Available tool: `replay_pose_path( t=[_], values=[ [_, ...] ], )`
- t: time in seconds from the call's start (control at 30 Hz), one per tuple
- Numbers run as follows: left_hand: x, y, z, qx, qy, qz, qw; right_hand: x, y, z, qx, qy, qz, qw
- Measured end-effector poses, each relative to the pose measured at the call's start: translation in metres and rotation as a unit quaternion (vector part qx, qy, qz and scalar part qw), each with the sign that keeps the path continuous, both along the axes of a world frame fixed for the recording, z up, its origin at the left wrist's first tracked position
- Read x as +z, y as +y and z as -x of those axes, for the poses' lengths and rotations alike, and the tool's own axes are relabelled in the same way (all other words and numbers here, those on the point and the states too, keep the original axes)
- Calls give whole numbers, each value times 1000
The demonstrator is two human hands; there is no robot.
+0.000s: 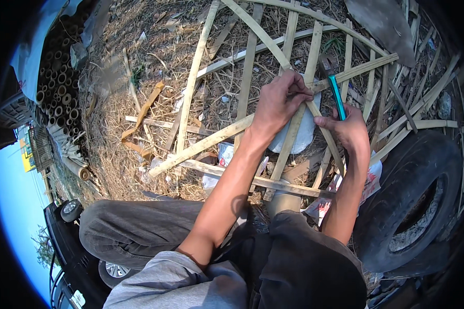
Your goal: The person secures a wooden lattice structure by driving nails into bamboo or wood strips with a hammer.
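A lattice of flat bamboo strips [195, 77] lies crossed on the ground before me. My left hand [282, 100] is pinched closed over a crossing of strips; whatever sits between its fingertips is too small to name. Just right of it, my right hand [349, 126] is closed round the teal handle of a hammer [337, 95]. The hammer's dark head points away from me, near a strip that runs to the upper right. Under the crossing shows a pale flat stone [300, 135], partly covered by strips and my left hand.
A worn black tire [415, 198] lies close at my right. Loose bamboo strips [425, 110] are heaped beyond it. Cut bamboo poles [62, 90] are stacked at the far left. Dry straw [113, 123] and a curled brown strap [149, 103] cover the ground. A dark vehicle [69, 247] stands lower left.
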State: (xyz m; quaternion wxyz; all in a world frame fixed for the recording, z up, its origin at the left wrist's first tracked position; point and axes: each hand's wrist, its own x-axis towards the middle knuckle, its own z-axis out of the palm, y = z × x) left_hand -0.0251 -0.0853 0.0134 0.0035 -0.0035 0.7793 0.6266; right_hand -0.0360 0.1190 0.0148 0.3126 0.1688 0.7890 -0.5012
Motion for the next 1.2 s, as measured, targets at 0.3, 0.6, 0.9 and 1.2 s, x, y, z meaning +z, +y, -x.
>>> replay_pose_path(
  t=[0.3, 0.6, 0.9, 1.2],
  values=[
    [9, -1, 1, -29, 40, 135, 990, 2, 0, 0, 0, -9, -3, 1000],
    [24, -7, 23, -107, -18, 139, 984, 14, 0, 3, -10, 0, 35, 999],
    [30, -10, 37, -143, -55, 122, 981, 19, -11, 6, -60, 13, -69, 996],
    [27, -11, 34, -127, -68, 132, 981, 12, -31, 3, -100, 58, 5, 993]
  ],
)
